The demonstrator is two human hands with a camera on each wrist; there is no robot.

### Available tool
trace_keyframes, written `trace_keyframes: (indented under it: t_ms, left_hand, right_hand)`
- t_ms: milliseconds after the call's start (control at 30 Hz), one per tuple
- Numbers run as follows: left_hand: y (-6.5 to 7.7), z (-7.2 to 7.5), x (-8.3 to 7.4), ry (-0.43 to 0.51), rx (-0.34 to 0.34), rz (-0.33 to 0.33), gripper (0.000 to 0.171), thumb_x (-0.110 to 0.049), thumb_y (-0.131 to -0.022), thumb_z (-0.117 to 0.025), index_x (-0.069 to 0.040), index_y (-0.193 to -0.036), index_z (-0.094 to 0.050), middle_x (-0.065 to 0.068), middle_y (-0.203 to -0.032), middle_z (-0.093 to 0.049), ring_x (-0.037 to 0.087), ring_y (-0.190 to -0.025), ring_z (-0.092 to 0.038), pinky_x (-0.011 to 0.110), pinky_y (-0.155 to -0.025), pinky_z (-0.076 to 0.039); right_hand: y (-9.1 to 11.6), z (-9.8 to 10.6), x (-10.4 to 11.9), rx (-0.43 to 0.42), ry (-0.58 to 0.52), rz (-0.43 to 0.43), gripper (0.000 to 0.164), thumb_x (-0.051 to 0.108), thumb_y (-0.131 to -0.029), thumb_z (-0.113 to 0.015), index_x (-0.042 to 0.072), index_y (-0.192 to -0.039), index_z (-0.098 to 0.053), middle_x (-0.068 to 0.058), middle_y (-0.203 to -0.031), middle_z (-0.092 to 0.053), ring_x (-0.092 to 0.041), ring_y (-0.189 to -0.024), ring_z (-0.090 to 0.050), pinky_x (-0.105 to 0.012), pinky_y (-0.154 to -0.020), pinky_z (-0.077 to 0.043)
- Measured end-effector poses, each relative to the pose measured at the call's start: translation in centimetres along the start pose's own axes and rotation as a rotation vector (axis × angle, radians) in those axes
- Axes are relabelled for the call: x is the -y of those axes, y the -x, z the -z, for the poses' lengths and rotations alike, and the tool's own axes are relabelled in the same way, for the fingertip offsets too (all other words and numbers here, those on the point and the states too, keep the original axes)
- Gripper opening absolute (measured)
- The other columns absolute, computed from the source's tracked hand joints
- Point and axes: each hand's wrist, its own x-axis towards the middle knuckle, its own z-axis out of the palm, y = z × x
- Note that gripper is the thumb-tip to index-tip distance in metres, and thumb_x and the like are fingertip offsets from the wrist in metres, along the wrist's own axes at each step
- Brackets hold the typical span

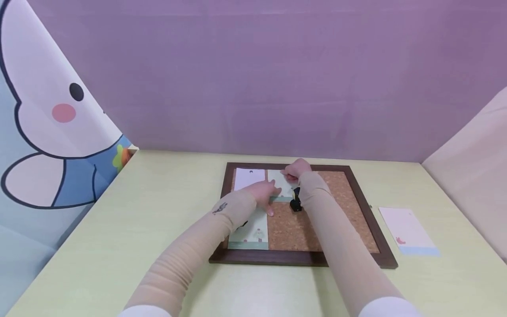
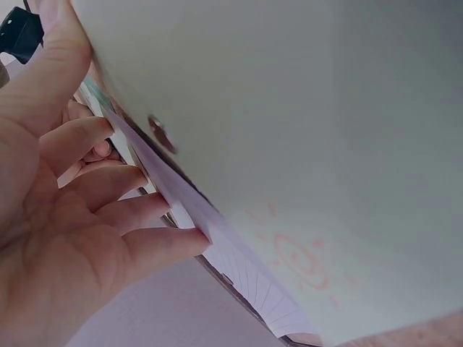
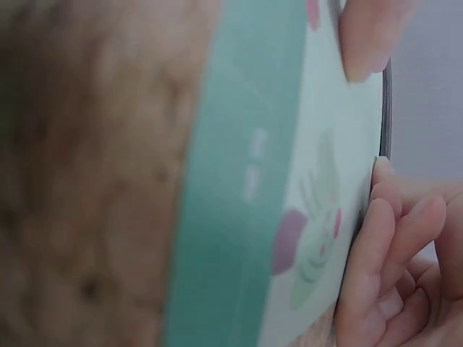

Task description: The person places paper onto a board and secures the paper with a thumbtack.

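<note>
A dark-framed cork board (image 1: 285, 224) lies on the table. My left hand (image 1: 263, 193) spreads its straight fingers over the sheets, with fingertips at the left edge of a pale green note sheet (image 1: 279, 193). At that sheet's top edge, my right hand (image 1: 298, 169) presses down with curled fingers (image 3: 369, 267); whatever lies under its fingertips is hidden. A green band and a leafy print show on this sheet (image 3: 325, 173) in the right wrist view. Left of it is a white sheet (image 1: 247, 178) with a dark pin (image 1: 251, 171) near its top. Below, another green-banded sheet (image 1: 253, 231) lies partly under my left arm.
Right of the board, a pale pink sheet (image 1: 408, 229) with a blue band lies on the table (image 1: 158, 189). Beside my right wrist a small black device (image 1: 295, 202) shows over the cork. A purple backdrop (image 1: 277, 79) rises behind the table.
</note>
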Motion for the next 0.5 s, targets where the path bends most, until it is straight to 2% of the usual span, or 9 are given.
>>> trace_keyframes:
  t_ms: [167, 267, 500]
  left_hand:
    - [0.1, 0.0, 0.2, -0.004, 0.001, 0.010, 0.082, -0.029, -0.078, -0.076, -0.013, -0.147, -0.034, 0.019, -0.155, -0.018, 0.033, -0.141, -0.027, 0.037, -0.116, -0.024]
    - [0.0, -0.1, 0.3, -0.005, 0.002, 0.013, 0.082, -0.029, -0.078, -0.076, -0.014, -0.147, -0.034, 0.018, -0.156, -0.019, 0.033, -0.141, -0.027, 0.037, -0.116, -0.024]
    - [-0.1, -0.1, 0.4, 0.014, 0.001, 0.017, 0.082, -0.029, -0.078, -0.076, -0.015, -0.147, -0.033, 0.018, -0.156, -0.017, 0.033, -0.141, -0.027, 0.038, -0.116, -0.025]
  right_hand:
    - [-0.3, -0.1, -0.1, 0.023, 0.060, 0.042, 0.036, 0.025, -0.087, -0.067, 0.010, -0.057, -0.053, 0.004, -0.043, -0.043, -0.007, -0.038, -0.037, -0.020, -0.041, -0.034]
    - [-0.5, 0.0, -0.2, 0.050, 0.065, 0.053, 0.032, 0.024, -0.087, -0.066, 0.009, -0.060, -0.056, 0.003, -0.046, -0.049, -0.007, -0.041, -0.043, -0.020, -0.043, -0.038]
    - [-1.4, 0.3, -0.7, 0.111, -0.016, 0.037, 0.020, 0.023, -0.088, -0.065, 0.006, -0.078, -0.061, 0.001, -0.057, -0.056, -0.008, -0.052, -0.054, -0.021, -0.052, -0.049]
